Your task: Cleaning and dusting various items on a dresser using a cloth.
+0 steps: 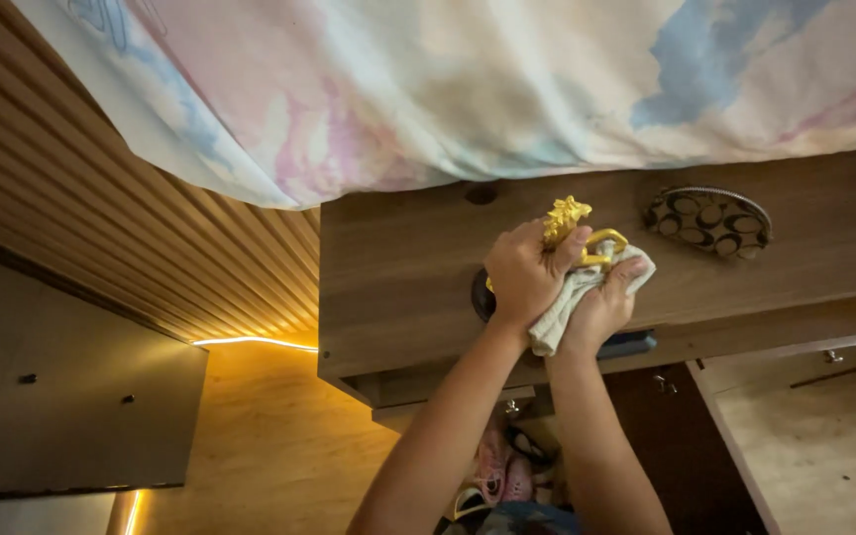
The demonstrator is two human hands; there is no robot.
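With our left hand (525, 269) wrapped around a small golden figurine (569, 226) and our right hand (601, 302) pinching a white cloth (575, 297) against it, we are wiping the ornament just above the middle of the wooden desk (398, 267). A patterned oval dish (708, 220) sits near the far edge. Next, we judge, comes turning the figurine to reach unwiped sides.
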